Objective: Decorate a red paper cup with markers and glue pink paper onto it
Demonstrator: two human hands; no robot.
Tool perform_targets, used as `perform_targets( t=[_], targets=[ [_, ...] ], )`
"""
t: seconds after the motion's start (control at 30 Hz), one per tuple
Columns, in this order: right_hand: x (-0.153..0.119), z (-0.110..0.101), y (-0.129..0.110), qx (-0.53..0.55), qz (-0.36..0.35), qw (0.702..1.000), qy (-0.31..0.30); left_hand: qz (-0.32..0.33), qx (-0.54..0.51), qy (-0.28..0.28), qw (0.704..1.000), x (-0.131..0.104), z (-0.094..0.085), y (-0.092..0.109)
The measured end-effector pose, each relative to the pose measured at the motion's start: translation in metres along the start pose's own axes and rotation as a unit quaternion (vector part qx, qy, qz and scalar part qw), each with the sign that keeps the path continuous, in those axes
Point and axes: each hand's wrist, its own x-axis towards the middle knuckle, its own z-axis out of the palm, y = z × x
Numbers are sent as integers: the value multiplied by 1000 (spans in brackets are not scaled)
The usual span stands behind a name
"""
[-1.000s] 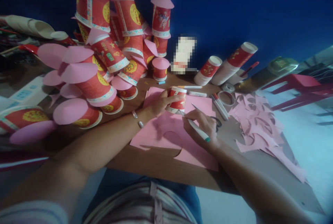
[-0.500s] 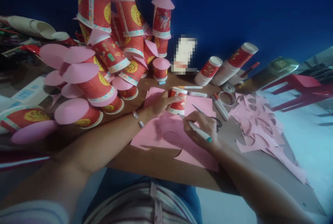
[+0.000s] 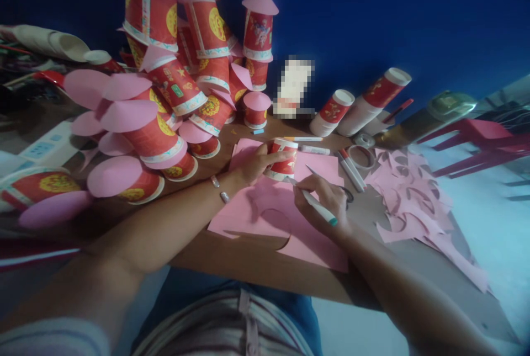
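- The left grip [image 3: 257, 165] is closed around a red-and-white paper cup [image 3: 285, 168], fingers lying across its front; from where I stand the cup is just over the middle of the tabletop's pink sheets, and I can't tell whether its base touches them.
- The right grip [image 3: 325, 198] is pinched on a white pen [image 3: 318, 207] with a green end, its point right by the cup's lower edge; whether the two meet, I can't make out.
- Under both wrists' reach, the pink sheets [image 3: 269, 197] overlap one another, with a round bite cut out of the nearer edge.
- Scissors [image 3: 313, 170] lie beside the right grip, their dark handles partly hidden behind it.
- Beyond the cup rest a yellow-and-white pen [image 3: 303, 138] and a whitish marker [image 3: 315, 150]; to the right, two more pens [image 3: 351, 173] lie next to a roll of tape [image 3: 361, 147].
- Farther right, curved pink offcuts [image 3: 418, 193] are heaped near the edge of the tabletop [image 3: 244, 254].
- At the back stand two leaning stacks of cups [image 3: 375, 94].
- Over on the left, red cups with pink paper cones [image 3: 259, 30] crowd together, some piled, some tipped.
- Past the tabletop sits a red stool [image 3: 482, 127].
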Motion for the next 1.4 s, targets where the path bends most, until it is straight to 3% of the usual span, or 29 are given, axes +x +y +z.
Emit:
perform_targets(
  t=[0.43, 1.1, 1.4],
  targets=[
    [5, -6, -6, 43, -54, 997, -22, -6, 4, -13, 1000, 0, -1, 1],
    [4, -2, -3, 46, -50, 997, -43, 8, 36, -11, 999, -6, 7, 7],
    [4, -5, -3, 48, -66, 997, -10, -6, -7, -14, 1000, 0, 1, 2]
  ],
)
